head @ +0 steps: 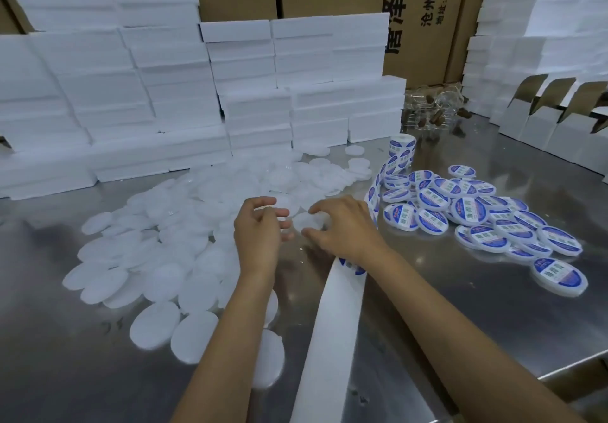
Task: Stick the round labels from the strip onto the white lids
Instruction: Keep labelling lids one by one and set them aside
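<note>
Blank lid (307,220) sits on the worktop (460,307) right under your right hand (345,225), whose fingers curl round its rim. Left hand (260,228) just left of it, curled, holding nothing I can see. Strip (332,324) runs under your right wrist toward you; roll (402,149) far right.

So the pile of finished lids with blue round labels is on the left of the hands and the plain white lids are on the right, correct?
Not quite: the sides are swapped. The head view shows the finished lids with blue round labels piled to the right of the hands, beside the label roll, and the plain white lids spread to the left on the steel table.
</note>
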`<act>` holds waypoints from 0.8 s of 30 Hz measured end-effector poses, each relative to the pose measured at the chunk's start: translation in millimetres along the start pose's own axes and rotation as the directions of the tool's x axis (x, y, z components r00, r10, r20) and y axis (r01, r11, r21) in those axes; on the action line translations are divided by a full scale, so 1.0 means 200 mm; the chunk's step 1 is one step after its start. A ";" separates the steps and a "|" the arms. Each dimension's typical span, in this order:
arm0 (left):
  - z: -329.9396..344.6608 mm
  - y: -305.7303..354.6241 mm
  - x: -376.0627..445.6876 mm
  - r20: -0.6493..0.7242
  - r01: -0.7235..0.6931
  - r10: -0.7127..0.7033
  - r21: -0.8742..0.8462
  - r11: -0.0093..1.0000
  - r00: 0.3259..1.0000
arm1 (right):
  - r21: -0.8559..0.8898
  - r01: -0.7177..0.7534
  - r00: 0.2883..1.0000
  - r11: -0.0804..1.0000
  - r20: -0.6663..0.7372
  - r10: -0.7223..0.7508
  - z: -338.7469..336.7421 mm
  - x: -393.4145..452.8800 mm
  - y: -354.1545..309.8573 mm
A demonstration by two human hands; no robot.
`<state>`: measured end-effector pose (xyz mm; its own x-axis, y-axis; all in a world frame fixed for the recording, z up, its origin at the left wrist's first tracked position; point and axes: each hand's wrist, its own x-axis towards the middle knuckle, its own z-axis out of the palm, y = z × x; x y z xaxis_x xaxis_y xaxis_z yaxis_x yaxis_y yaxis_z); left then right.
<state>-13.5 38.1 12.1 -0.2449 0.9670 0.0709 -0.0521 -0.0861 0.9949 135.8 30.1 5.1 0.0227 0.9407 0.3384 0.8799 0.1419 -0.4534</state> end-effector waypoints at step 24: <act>0.02 0.07 -0.07 0.489 0.156 -0.097 -0.082 0.984 0.867 | 0.807 -0.084 0.939 0.584 -0.131 0.317 -0.10 -0.15 -0.02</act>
<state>-7.7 23.7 24.8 0.2662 0.9639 0.0001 -0.1692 0.0466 0.9845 141.0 -5.6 13.5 0.3628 0.8881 0.2823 0.1289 0.2522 -0.9591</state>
